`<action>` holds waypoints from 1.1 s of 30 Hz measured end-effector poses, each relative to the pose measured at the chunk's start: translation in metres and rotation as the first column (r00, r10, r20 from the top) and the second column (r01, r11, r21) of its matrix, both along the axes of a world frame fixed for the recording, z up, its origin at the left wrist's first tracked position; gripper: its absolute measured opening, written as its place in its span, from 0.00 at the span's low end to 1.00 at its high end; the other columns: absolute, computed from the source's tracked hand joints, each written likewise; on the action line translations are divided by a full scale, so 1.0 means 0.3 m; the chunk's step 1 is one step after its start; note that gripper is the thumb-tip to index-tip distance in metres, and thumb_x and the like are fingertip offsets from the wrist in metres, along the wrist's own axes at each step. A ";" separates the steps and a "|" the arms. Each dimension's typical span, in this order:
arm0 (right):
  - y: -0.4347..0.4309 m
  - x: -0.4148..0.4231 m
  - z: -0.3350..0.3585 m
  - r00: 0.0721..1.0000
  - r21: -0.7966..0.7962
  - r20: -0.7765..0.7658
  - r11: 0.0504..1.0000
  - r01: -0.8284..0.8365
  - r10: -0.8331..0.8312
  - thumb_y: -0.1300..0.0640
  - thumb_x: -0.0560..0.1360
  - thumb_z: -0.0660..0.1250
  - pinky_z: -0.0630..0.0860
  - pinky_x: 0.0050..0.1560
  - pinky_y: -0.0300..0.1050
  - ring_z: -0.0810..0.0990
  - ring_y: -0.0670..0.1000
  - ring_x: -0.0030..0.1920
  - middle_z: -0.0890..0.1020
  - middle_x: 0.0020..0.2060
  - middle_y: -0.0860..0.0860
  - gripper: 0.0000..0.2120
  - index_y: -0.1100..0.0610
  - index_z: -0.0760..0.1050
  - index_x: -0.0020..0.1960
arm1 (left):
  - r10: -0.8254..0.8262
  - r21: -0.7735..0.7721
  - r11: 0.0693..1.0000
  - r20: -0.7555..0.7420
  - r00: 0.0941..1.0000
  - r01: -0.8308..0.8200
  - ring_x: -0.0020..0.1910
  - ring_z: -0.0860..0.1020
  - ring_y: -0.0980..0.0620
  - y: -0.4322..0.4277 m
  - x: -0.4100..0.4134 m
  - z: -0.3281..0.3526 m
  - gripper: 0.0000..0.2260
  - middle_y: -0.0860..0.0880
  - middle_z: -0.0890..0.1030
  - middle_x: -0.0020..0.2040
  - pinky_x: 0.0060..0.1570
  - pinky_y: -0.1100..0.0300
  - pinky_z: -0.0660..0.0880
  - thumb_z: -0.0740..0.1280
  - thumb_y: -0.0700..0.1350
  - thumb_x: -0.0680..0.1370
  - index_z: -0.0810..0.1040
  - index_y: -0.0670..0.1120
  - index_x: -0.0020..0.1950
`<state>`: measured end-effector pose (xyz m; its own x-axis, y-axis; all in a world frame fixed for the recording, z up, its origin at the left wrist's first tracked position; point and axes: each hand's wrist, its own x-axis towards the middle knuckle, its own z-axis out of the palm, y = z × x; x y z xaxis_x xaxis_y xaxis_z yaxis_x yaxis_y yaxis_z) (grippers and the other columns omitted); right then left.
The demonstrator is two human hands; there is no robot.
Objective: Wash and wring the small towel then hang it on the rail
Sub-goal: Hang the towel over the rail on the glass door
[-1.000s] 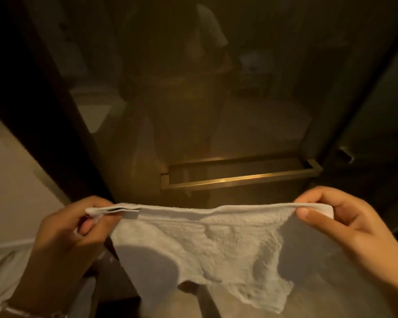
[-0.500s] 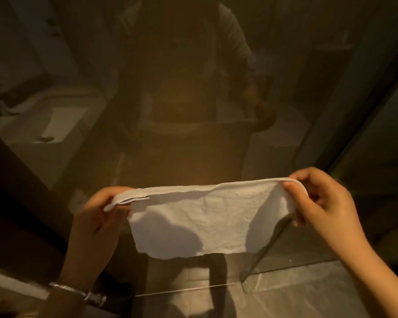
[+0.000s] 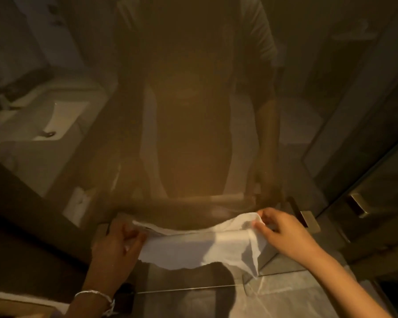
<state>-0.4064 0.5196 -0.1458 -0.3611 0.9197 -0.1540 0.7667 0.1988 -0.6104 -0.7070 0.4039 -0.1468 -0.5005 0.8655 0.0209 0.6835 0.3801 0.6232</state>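
Two hands drape the small towel (image 3: 200, 245) over the rail (image 3: 309, 220).
Left hand (image 3: 115, 243) at 8 o'clock and right hand (image 3: 283, 228) at 4 o'clock each pinch a top corner in their fingers; the cloth hangs across the rail, between them. Hanging step, seemingly near done; next, let go evenly so neither side slips.

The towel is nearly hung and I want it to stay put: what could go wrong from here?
1. The towel looks draped unevenly over the rail, bunched near the right hand; once released it might slide off.
2. The left hand still pinches its corner; tugging could drag it sideways.
3. Bunched folds may dry slowly.
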 end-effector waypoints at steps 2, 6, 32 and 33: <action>0.002 -0.004 -0.013 0.981 -0.046 0.194 0.999 -0.014 0.023 0.40 0.74 0.58 0.77 0.54 0.53 0.80 0.49 0.43 0.82 0.40 0.48 0.17 0.53 0.74 0.48 | -0.082 -0.048 0.996 -0.023 0.996 0.081 0.38 0.76 0.49 0.000 -0.007 0.001 0.04 0.54 0.75 0.33 0.47 0.55 0.69 0.65 0.47 0.76 0.75 0.48 0.49; 0.025 0.004 -0.021 0.937 0.040 0.342 0.997 0.063 -0.073 0.32 0.71 0.55 0.74 0.34 0.42 0.75 0.45 0.31 0.74 0.28 0.43 0.20 0.47 0.68 0.35 | -0.216 -0.221 0.954 -0.044 0.975 0.202 0.47 0.75 0.56 0.013 -0.021 -0.012 0.10 0.57 0.80 0.46 0.59 0.55 0.62 0.57 0.52 0.79 0.77 0.60 0.52; -0.053 0.026 0.041 0.991 0.136 0.088 0.987 0.088 -0.101 0.52 0.68 0.71 0.63 0.28 0.32 0.75 0.40 0.30 0.77 0.27 0.44 0.11 0.46 0.71 0.30 | 0.241 -0.148 0.838 0.964 0.112 -0.525 0.47 0.76 0.48 -0.076 0.015 -0.183 0.10 0.45 0.79 0.50 0.50 0.51 0.72 0.55 0.45 0.80 0.75 0.44 0.52; -0.050 0.027 0.042 0.993 0.083 -0.004 0.989 0.121 -0.121 0.54 0.69 0.70 0.68 0.30 0.34 0.77 0.42 0.32 0.80 0.29 0.45 0.09 0.48 0.74 0.32 | 0.243 -0.142 0.877 0.955 0.168 -0.460 0.48 0.76 0.47 -0.075 0.033 -0.185 0.09 0.43 0.79 0.51 0.49 0.52 0.72 0.56 0.44 0.80 0.75 0.43 0.51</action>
<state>-0.3982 0.5046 -0.1331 -0.2467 0.9661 -0.0757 0.7886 0.1548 -0.5951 -0.6971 0.3814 -0.2024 -0.5002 0.6285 -0.5957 -0.6036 0.2402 0.7603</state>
